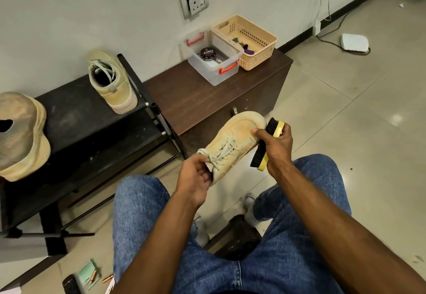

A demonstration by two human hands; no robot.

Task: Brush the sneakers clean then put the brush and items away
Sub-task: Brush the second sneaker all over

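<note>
A beige sneaker [232, 141] is held in the air above my knees, toe pointing away. My left hand [196, 178] grips its heel and tongue end near the laces. My right hand [275, 148] is closed around a yellow-backed brush [265, 153] with black bristles, pressed against the sneaker's right side. The matching beige sneaker [113, 83] stands on the black shoe rack [76, 118] by the wall.
A dark wooden cabinet [196, 95] carries a clear plastic box [213, 59] with red latches holding a polish tin [207, 53], and a beige basket [247, 42] with small items. A tan hat [20, 136] lies on the rack. Papers and small objects litter the floor at lower left.
</note>
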